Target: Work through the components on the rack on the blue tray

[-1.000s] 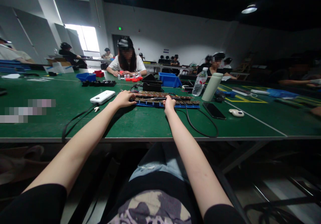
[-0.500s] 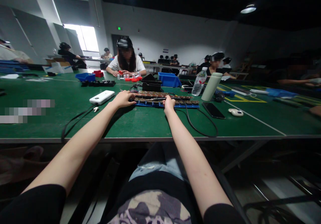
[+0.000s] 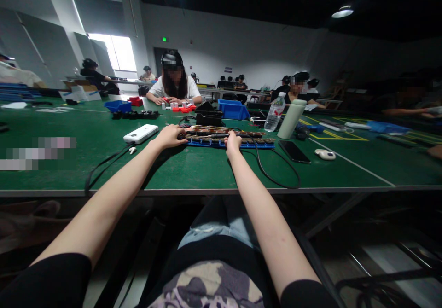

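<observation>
A long blue rack (image 3: 252,145) filled with rows of thin copper and brown strips (image 3: 207,129) lies lengthwise before me on the green table. My left hand (image 3: 171,136) curls its fingers over the rack's left end; its fingertips are partly hidden. Near the middle of the rack, my right hand (image 3: 233,142) is closed, thumb uppermost, at a thin stick-like piece (image 3: 214,136) that points left across the strips. What that piece is cannot be made out. A black cable (image 3: 258,158) loops over the table to the right of this hand.
A white power bank (image 3: 141,133) and a white earbud (image 3: 132,150) lie left. To the right are a plastic bottle (image 3: 275,112), a green flask (image 3: 292,120), a phone (image 3: 294,152) and an earbud case (image 3: 325,154). Behind stands a blue bin (image 3: 233,109); a person (image 3: 174,84) sits opposite.
</observation>
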Demonstrator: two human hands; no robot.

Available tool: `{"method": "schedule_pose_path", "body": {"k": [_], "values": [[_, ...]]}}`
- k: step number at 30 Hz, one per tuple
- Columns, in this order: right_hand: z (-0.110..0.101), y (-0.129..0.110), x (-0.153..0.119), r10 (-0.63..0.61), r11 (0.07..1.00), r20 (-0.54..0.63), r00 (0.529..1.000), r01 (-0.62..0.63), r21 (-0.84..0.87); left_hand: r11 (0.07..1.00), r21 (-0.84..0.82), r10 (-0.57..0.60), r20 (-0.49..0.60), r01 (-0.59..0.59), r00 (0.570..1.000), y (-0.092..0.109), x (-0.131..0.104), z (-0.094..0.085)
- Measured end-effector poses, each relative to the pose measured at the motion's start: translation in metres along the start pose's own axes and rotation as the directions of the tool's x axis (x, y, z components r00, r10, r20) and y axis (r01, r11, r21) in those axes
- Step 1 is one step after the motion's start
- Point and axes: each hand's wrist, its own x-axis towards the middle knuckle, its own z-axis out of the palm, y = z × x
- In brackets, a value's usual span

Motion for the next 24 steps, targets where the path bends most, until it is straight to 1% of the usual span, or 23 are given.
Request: {"method": "schedule_pose_path", "body": {"k": [6, 13, 20, 24], "values": [[0.0000, -0.0023, -0.0034, 0.018, 1.000, -0.022, 1.000, -0.018, 0.006, 1.000, -0.004, 0.009, -0.008, -0.009, 1.000, -0.0002, -0.0004, 0.0006], [0.0006, -0.0008, -0.0022, 0.019, 1.000, -0.017, 1.000, -0.019, -0.009, 1.000, 0.008, 0.009, -0.003, -0.009, 1.000, -0.0008, -0.0002, 0.0010], [0.0016, 0.0008, -0.0019, 0.015, 1.000, -0.002, 1.000, -0.015, 0.014, 1.000, -0.019, 0.000, -0.004, 0.000, 1.000, 0.0002, -0.0004, 0.0003], [0.0009, -0.0005, -0.0045, 0.025, 0.999, -0.004, 1.000, -0.025, 0.033, 1.000, -0.001, 0.006, -0.001, -0.006, 1.000, 0.0008, -0.0009, -0.0007]]}}
